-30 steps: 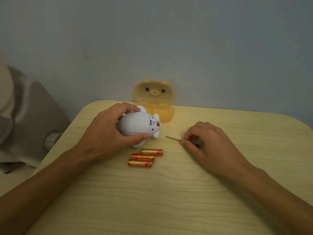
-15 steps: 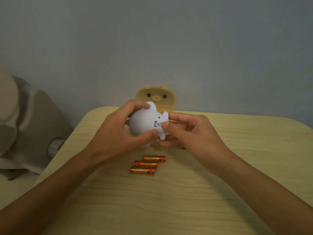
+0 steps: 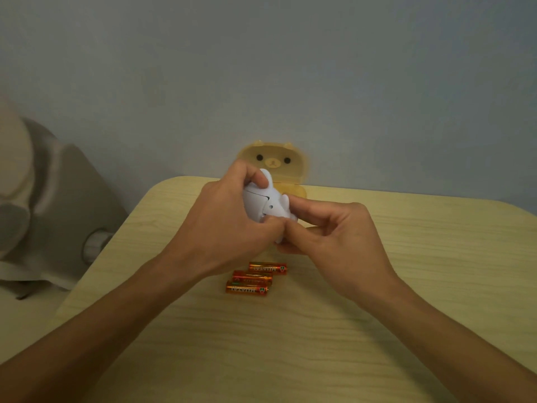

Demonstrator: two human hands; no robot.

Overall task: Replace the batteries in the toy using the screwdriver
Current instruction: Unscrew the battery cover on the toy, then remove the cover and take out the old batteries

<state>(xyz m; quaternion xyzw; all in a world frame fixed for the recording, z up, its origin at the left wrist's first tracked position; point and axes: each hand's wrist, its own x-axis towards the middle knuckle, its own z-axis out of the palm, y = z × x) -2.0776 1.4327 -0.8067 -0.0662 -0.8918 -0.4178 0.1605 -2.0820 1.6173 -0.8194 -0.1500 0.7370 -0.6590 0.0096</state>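
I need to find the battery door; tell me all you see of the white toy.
The white toy is a rounded figure of smooth plastic, with stubby nubs, a seam and a small dark hole. Held off the table, it is gripped by the left hand and pinched by the right hand.

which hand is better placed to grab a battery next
Right, probably: the left hand wraps the toy, the right hand only pinches its edge; the batteries lie close to both.

toy point(image 3: 270, 205): white, held aloft | batteries point(image 3: 252, 277): three, orange, flat, staggered row
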